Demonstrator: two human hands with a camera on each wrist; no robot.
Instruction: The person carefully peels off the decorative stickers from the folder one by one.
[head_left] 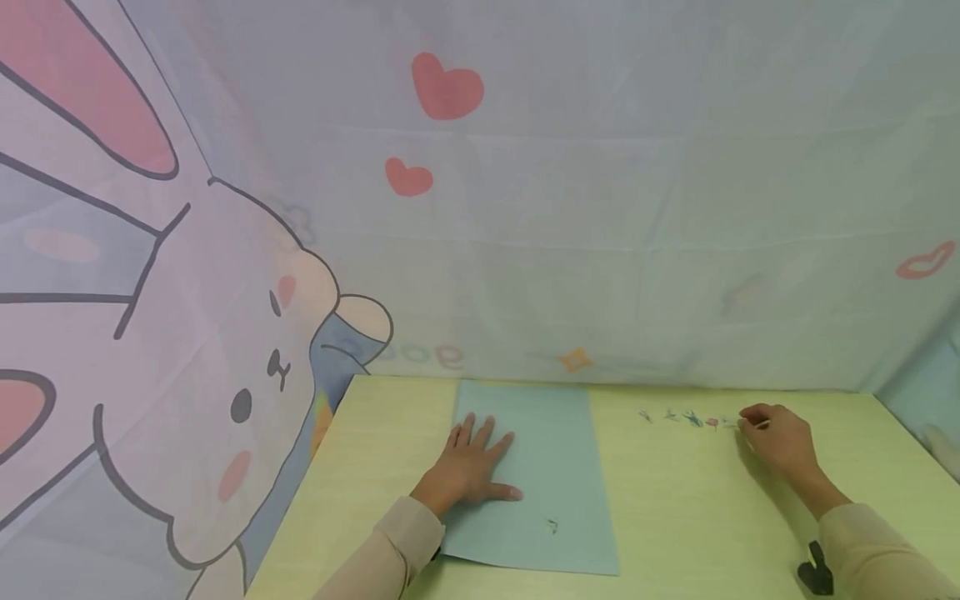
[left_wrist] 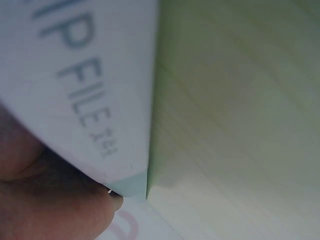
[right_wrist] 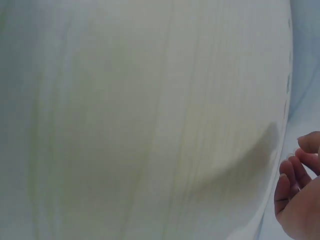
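Observation:
My left hand (head_left: 468, 471) lies with fingers spread and thumb out on a light blue folder (head_left: 551, 467). A small dark-and-green motif (head_left: 552, 526) shows near the folder's lower edge. In the left wrist view my fingers (left_wrist: 65, 215) are at a pale surface printed with "FILE" (left_wrist: 85, 90). At the back right, my right hand (head_left: 780, 446) has thumb and fingertips together on a small clear piece (right_wrist: 291, 156), mostly hidden by the fingers. It is at the right end of a row of small thin colored pieces, among them a blue one (head_left: 692, 419) and a pink one (head_left: 712, 423).
The yellow-green tabletop (head_left: 675, 517) ends at the back against a hanging cloth (head_left: 600, 250) printed with hearts and a rabbit. A black object (head_left: 816, 571) is beside the right sleeve (head_left: 877, 550).

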